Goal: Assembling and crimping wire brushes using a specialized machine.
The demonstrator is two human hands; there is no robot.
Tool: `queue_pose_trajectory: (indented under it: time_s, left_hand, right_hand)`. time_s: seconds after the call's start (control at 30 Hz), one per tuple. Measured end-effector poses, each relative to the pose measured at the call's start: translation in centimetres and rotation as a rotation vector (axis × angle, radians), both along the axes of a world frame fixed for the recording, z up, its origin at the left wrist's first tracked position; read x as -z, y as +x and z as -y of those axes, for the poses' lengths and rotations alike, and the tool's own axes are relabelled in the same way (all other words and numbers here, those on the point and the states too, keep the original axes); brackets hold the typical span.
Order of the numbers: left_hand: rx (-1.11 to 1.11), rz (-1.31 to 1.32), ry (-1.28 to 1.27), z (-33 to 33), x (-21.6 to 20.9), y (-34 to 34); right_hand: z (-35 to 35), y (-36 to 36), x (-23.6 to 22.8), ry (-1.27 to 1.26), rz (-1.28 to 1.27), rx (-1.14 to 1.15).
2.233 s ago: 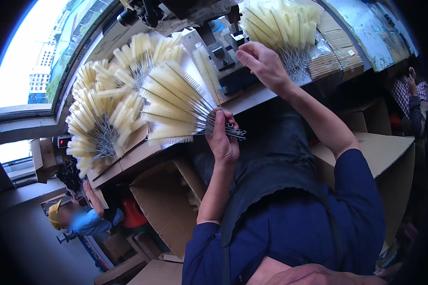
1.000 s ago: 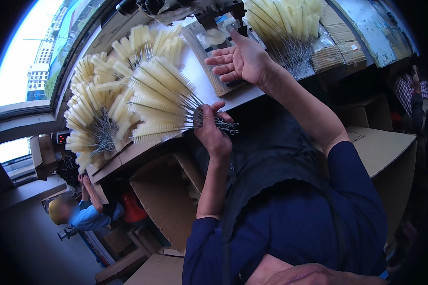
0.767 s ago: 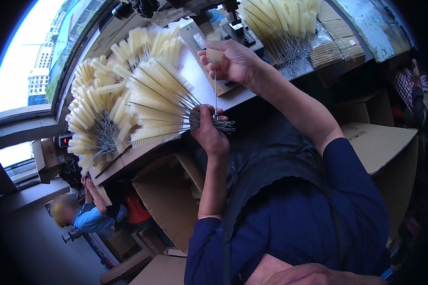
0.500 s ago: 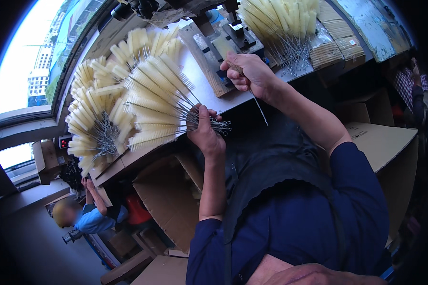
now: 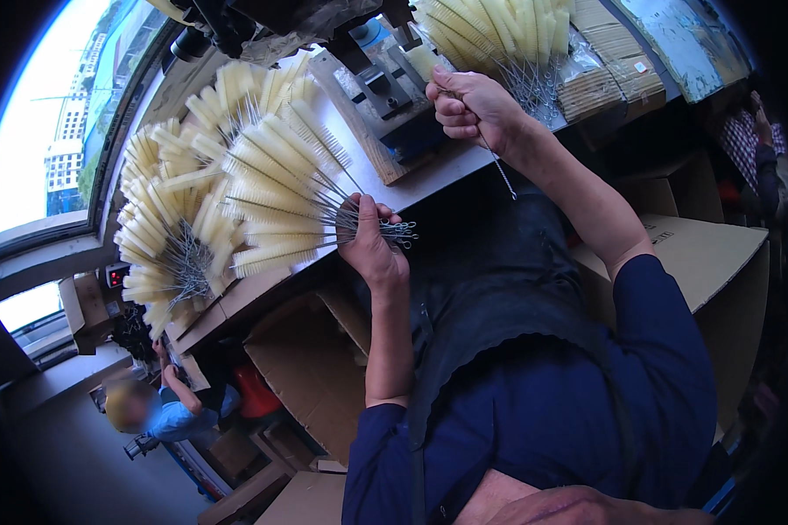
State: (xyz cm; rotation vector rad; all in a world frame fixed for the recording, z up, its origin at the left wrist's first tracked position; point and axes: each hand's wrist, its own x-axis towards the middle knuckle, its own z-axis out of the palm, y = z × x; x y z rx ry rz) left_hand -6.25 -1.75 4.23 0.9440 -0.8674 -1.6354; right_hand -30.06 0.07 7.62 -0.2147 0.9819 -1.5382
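Since half a second back, the right hand [image 5: 473,109] has lifted from the middle of the bench toward the upper centre of the frame, and the thin wire stem [image 5: 499,171] it pinches now hangs down out of the bottom of the fist instead of slanting off toward the lap. Left hand [image 5: 369,245] has barely budged.

Hands right now: the left one is curled tight around the looped wire ends of a fanned bundle of yellow bristle brushes [image 5: 276,197], centre-left of the frame, bristles pointing up and left over the white bench top [image 5: 429,179]. The right one is closed into a loose fist on that single wire; whether there's a bristle head on its upper end I can't tell, the fist hides it.

What I'd worry about, just my read:
- That fan is only held at the stems. If the grip loosens even a little, the brushes could splay out and slide off the bench edge into the open cardboard box [image 5: 311,350] below.
- The single wire is thin and dangling free, so it could snag on the dark apron [image 5: 499,297] or bend.
- More heaps of brushes sit close by, one at the left [image 5: 171,236] and one at the top centre [image 5: 508,35], right behind the right hand. An elbow swing could tangle stems together.
- The dark metal fixture [image 5: 385,96] sits just left of the right fist, easy to knock knuckles on.
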Motion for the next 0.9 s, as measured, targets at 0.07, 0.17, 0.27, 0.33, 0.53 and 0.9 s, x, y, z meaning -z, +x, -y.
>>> queue_pose_trajectory:
  time_s: [0.07,0.17,0.27,0.33,0.53,0.9]
  left_hand:
    - [0.007,0.003,0.008,0.0,0.0,0.0]
    - [-0.007,0.016,0.004,-0.3,-0.3,-0.4]
    - [-0.006,0.004,0.012,-0.3,-0.5,-0.7]
    - [-0.038,-0.027,0.008,-0.4,-0.6,-0.6]
    - [-0.055,-0.022,0.013,-0.6,-0.4,0.0]
    - [-0.076,-0.051,0.005,-0.5,-0.3,-0.5]
  right_hand:
    - [0.2,0.1,-0.3,-0.008,0.106,0.0]
    - [0.2,-0.2,-0.3,0.006,0.1,0.007]
    - [-0.1,-0.6,-0.3,-0.001,0.072,-0.014]
    - [-0.7,-1.0,0.0,-0.014,0.007,-0.05]
    - [-2.0,-3.2,0.6,0.044,-0.127,-0.081]
    - [-2.5,-2.0,0.4,-0.003,-0.483,0.029]
